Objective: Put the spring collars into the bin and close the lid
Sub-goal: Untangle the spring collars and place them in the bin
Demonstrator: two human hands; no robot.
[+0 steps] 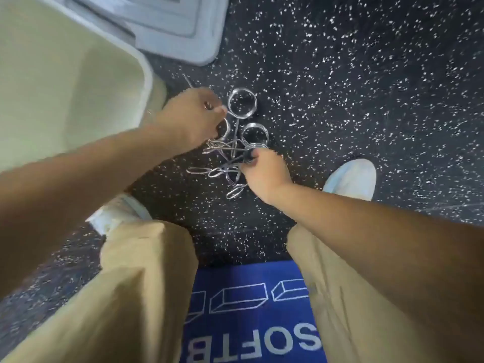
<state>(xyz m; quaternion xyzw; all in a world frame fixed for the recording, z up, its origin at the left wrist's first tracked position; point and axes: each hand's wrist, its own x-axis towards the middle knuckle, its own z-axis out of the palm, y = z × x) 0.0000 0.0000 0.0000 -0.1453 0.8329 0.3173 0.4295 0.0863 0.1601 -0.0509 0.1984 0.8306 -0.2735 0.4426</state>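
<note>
Several shiny metal spring collars [242,102] lie in a tangled pile on the speckled black floor. My left hand [190,117] reaches down onto the pile's left side, fingers closed around a collar's ring and handles. My right hand [262,171] grips another collar [250,150] at the pile's lower right. The open cream bin [73,74] stands at the left, its rim just beside my left wrist. Its grey lid [180,30] lies on the floor behind the pile.
My two legs in tan trousers and white shoes [352,178] straddle the pile. A blue mat with white lettering [248,310] lies between my legs. Speckled floor spreads to the right.
</note>
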